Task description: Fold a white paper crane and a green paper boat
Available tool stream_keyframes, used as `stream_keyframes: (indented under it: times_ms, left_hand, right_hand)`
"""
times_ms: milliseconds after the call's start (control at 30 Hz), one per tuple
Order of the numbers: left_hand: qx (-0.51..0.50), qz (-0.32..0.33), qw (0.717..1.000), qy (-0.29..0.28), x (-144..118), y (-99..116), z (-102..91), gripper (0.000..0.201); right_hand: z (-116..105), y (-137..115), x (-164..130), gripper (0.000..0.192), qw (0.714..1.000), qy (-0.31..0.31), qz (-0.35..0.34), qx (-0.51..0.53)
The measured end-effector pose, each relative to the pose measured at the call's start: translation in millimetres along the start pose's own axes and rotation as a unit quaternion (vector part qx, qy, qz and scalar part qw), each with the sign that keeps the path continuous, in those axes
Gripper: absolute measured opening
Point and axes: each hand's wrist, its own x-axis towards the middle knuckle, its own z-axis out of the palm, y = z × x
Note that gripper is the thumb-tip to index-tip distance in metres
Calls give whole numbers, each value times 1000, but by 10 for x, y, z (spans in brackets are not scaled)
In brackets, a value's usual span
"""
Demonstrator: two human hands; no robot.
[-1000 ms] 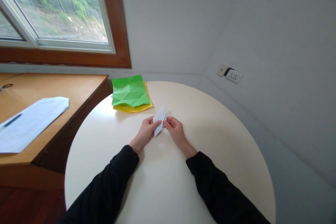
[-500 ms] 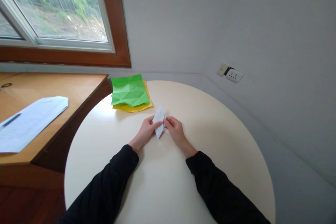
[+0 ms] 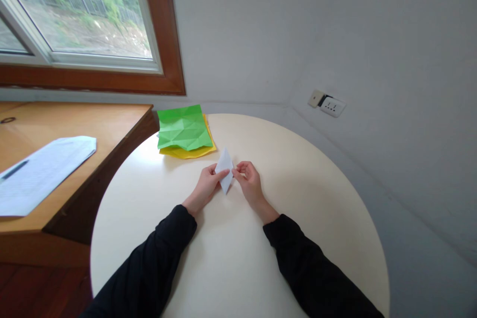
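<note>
Starting at the far left, I see one white printed sheet lying on the wooden desk under the window, with a dark pen-like thing on it too small to make out. Next comes one creased green sheet stacked on one yellow sheet, both at the far edge of the round cream worktop. Nearer me, my left hand has its grip closed to a pinch, thumb and fingers on the left edge of one small folded white paper. That paper sits between my two hands, held near the worktop's middle and well short of the coloured sheets; I cannot tell whether its lower tip touches the surface. My right hand also pinches the paper, fingertips tight on its right edge. On the wall at far right is one socket plate.
</note>
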Motion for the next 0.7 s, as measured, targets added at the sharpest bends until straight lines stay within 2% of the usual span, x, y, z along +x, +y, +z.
stream_keyframes:
  times_ms: [300, 700]
  left_hand:
    - [0, 0, 1000, 2, -18, 24, 18, 30]
    - [-8, -7, 1000, 12, 37, -35, -21, 38]
  right_hand:
    - [-2, 32, 7, 20, 999, -1, 15, -45]
    - [4, 26, 2, 19, 998, -9, 5, -54]
